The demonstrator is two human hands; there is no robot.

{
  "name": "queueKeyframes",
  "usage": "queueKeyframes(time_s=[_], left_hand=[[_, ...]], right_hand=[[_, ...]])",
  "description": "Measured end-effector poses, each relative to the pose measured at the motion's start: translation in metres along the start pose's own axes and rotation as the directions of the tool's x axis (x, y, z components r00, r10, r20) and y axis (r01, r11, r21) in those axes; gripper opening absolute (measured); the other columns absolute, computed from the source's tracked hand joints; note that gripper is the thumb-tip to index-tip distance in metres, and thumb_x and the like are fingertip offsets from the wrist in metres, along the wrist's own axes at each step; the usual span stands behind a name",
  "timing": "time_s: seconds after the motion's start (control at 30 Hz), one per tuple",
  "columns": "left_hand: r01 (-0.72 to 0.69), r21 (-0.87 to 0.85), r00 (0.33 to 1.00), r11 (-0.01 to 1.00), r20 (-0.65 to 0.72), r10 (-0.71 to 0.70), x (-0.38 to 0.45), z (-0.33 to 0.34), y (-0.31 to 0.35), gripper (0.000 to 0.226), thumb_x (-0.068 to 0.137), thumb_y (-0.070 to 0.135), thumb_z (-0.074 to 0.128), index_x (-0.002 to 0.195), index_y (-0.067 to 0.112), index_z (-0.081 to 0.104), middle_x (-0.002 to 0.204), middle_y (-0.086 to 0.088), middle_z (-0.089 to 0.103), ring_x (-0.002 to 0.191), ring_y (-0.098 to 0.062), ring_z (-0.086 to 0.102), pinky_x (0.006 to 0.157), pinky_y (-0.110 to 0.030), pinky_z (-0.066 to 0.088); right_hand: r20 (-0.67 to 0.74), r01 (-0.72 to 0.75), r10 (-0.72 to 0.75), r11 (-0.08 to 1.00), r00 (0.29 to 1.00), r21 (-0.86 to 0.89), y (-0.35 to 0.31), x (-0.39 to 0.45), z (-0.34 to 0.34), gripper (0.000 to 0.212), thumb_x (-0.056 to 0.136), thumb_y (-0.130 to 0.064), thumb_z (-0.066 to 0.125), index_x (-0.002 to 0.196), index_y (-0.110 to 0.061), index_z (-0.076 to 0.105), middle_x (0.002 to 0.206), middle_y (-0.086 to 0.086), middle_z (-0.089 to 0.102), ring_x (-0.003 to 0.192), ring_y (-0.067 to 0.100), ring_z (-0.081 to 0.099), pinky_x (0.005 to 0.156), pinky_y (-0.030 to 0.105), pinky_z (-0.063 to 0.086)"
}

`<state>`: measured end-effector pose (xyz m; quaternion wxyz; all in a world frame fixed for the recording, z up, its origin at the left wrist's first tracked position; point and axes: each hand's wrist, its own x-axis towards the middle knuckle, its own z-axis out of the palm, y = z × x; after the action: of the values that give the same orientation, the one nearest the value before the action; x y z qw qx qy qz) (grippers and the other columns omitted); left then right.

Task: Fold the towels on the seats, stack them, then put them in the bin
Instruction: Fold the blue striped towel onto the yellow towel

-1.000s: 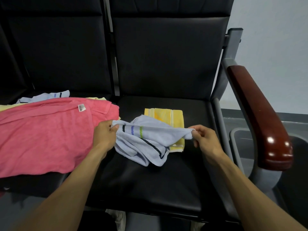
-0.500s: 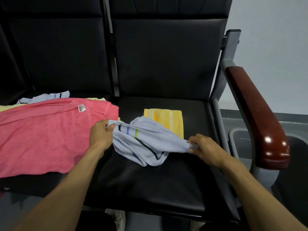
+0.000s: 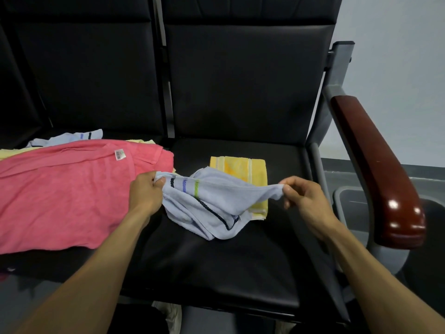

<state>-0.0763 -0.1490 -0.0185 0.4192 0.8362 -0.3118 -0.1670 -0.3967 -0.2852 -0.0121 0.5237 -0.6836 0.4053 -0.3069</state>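
Though crumpled, towel [image 3: 207, 203] between hands

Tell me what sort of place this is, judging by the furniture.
Likely a waiting area: linked black padded seats in a row, a metal frame with a wooden armrest, a plain wall behind. Loose towels suggest a staged chore.

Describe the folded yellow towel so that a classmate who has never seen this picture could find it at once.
Find the black seat beside the wooden armrest. Toward its back lies the folded yellow towel, partly under the pale blue towel held by both hands. It is the only neatly folded one.
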Motion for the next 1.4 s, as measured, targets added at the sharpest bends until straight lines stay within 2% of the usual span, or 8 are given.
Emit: queueKeyframes(time_s=[0.17,0.33,0.57,0.7,0.93,1.03,1.13,1.4], left_hand=[[0.0,-0.003,1.0,1.0,-0.009,0.0,0.001,-0.002,-0.002,0.024,0.103,0.01,0.052,0.088,0.009,0.07,0.082,-0.023,0.067,0.069,-0.023,0.054,0.063,-0.034,0.043],[-0.002,0.008,1.0,1.0,-0.019,0.002,0.0,-0.001,-0.001,0.024,0.103,0.011,0.051,0.087,0.009,0.069,0.076,-0.018,0.063,0.066,-0.023,0.051,0.061,-0.035,0.041],[-0.003,0.0,0.999,1.0,-0.044,0.003,0.0,-0.006,-0.002,0.025,0.103,0.009,0.051,0.087,0.014,0.069,0.07,-0.004,0.06,0.061,-0.016,0.049,0.055,-0.028,0.039],[-0.013,-0.015,0.999,1.0,-0.036,0.012,0.0,-0.005,-0.003,0.022,0.103,0.01,0.051,0.094,0.012,0.071,0.081,-0.011,0.069,0.07,-0.022,0.059,0.066,-0.035,0.05],[-0.028,0.017,0.999,0.999,-0.034,0.028,0.002,-0.001,-0.001,0.022,0.103,0.012,0.052,0.09,0.009,0.07,0.089,-0.023,0.07,0.072,-0.024,0.058,0.076,-0.053,0.056],[-0.027,0.007,0.999,1.0,-0.031,0.028,0.001,-0.002,-0.001,0.022,0.103,0.012,0.052,0.091,0.012,0.07,0.088,-0.019,0.071,0.073,-0.025,0.059,0.076,-0.05,0.056],[-0.036,0.004,0.999,0.999,-0.027,0.036,0.0,-0.003,0.0,0.021,0.103,0.012,0.051,0.094,0.013,0.071,0.087,-0.015,0.071,0.077,-0.029,0.064,0.075,-0.047,0.056],[-0.043,0.006,0.999,0.999,-0.02,0.043,0.0,-0.004,0.0,0.023,0.103,0.012,0.051,0.091,0.016,0.07,0.087,-0.016,0.071,0.079,-0.032,0.065,0.076,-0.049,0.056]], right_hand=[[0.214,0.112,0.017,0.81,0.977,-0.576,0.011,-0.002,-0.008,0.028,0.095,-0.01,0.055,0.073,-0.027,0.059,0.075,-0.005,0.065,0.072,0.017,0.059,0.07,0.039,0.05],[0.284,0.215,0.067,0.498,0.956,-0.84,0.012,-0.004,0.005,0.018,0.093,-0.039,0.063,0.099,-0.022,0.066,0.114,-0.01,0.058,0.105,0.018,0.051,0.085,0.037,0.046],[0.191,0.136,-0.013,0.746,0.982,-0.652,0.025,-0.005,0.011,0.015,0.091,-0.018,0.067,0.084,-0.024,0.055,0.095,-0.004,0.057,0.082,0.019,0.059,0.072,0.03,0.049],[0.055,-0.009,0.029,0.942,0.998,-0.335,0.026,-0.001,0.01,0.018,0.09,-0.006,0.068,0.083,-0.022,0.062,0.077,0.002,0.071,0.075,0.02,0.069,0.071,0.037,0.056],[0.094,-0.231,0.22,0.964,0.971,0.13,0.018,0.002,0.024,0.017,0.098,-0.027,0.062,0.096,-0.016,0.075,0.075,-0.003,0.067,0.069,0.01,0.054,0.062,0.023,0.042],[0.099,-0.314,0.311,0.949,0.945,0.015,0.022,0.003,0.029,0.005,0.092,-0.015,0.07,0.094,-0.01,0.071,0.074,0.004,0.067,0.06,0.011,0.056,0.051,0.017,0.043],[0.091,-0.432,0.443,0.893,0.892,-0.124,0.03,0.003,0.03,0.026,0.079,-0.005,0.078,0.102,-0.013,0.069,0.077,0.012,0.07,0.059,0.015,0.059,0.049,0.02,0.046],[-0.257,-0.483,0.436,0.862,0.862,-0.156,0.041,0.005,0.022,0.018,0.082,0.002,0.061,0.071,-0.011,0.069,0.064,0.007,0.065,0.054,0.016,0.054,0.046,0.023,0.039]])
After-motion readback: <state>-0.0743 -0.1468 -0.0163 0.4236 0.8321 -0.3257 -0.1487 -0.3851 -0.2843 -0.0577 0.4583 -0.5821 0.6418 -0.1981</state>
